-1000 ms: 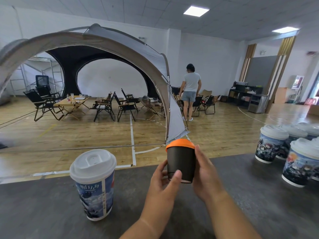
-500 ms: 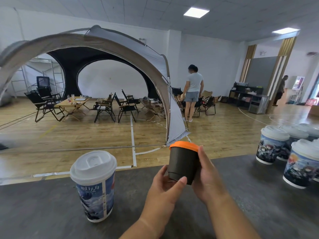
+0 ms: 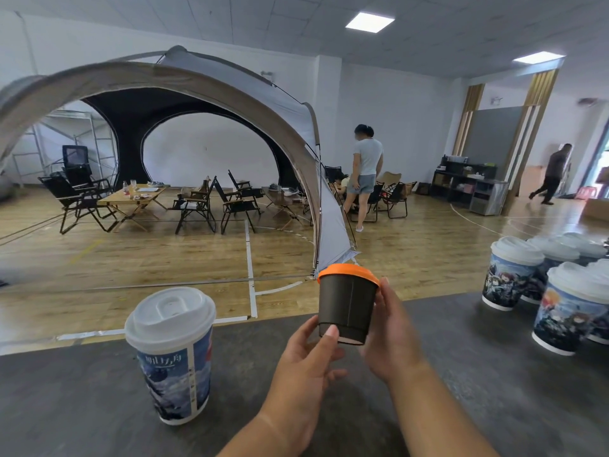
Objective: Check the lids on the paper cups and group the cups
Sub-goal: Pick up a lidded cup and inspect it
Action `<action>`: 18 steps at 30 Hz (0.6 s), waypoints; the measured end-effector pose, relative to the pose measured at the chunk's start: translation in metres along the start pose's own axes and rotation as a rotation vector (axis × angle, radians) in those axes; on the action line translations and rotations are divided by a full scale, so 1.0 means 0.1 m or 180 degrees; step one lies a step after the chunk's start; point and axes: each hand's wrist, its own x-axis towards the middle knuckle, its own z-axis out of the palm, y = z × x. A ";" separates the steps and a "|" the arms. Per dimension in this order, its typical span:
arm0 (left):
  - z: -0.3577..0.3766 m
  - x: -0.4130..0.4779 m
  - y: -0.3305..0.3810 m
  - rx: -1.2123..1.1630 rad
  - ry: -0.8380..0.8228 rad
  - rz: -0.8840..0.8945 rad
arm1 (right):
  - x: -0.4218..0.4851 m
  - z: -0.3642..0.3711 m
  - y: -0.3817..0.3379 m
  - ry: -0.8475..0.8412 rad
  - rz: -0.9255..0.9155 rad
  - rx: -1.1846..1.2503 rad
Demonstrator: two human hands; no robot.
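Near the lower middle of the frame, both hands held a small dark cup (image 3: 346, 308) with an orange lid (image 3: 347, 273) above the grey table (image 3: 478, 390). The cup was lifted off the table and tilted a little, so its pale bottom showed toward the lower right. The left hand (image 3: 306, 367) was half closed around the lower part of the cup, with the thumb pressed on the base rim. The right hand (image 3: 392, 338) was curled on the right side of the cup, with its fingers behind the wall up to just under the lid. The lid sat on the cup all around, as far as could be seen. In the lower left of the frame, a tall cup (image 3: 173, 364) with a white lid (image 3: 169, 316) and a blue print stood upright on the table, well apart from the hands. At the right edge, a group of printed cups (image 3: 540, 291) with white lids stood close together on the table. Behind the table was a wooden floor (image 3: 131, 265), and in the upper left a big tent (image 3: 197, 103) with folding chairs (image 3: 197, 202) under it. A person (image 3: 364, 173) stood near the tent.
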 end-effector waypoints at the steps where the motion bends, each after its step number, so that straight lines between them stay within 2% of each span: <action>1: -0.01 0.00 0.01 0.0164 0.0097 0.0144 | 0.00 0.01 0.02 0.0027 -0.0077 -0.0031; 5: -0.06 -0.02 0.04 0.1270 0.0308 0.0729 | 0.02 0.03 0.07 0.0122 -0.0314 -0.0236; 7: -0.07 -0.03 0.03 0.1442 0.0285 0.0847 | 0.01 0.05 0.06 0.0147 -0.0273 -0.0278; 9: -0.04 -0.04 0.02 0.1180 0.0154 0.0710 | 0.01 0.03 0.04 0.0171 -0.0156 -0.0208; 12: 0.00 -0.04 0.03 0.0320 -0.0130 0.0073 | 0.00 -0.01 0.00 0.0059 -0.0017 -0.0130; 14: 0.01 -0.03 0.02 -0.0015 -0.0324 -0.0155 | -0.01 -0.03 -0.01 -0.0064 0.0096 -0.0024; 18: 0.01 -0.03 0.01 0.0048 -0.0081 0.0128 | 0.01 0.00 0.01 -0.0079 0.0043 -0.0058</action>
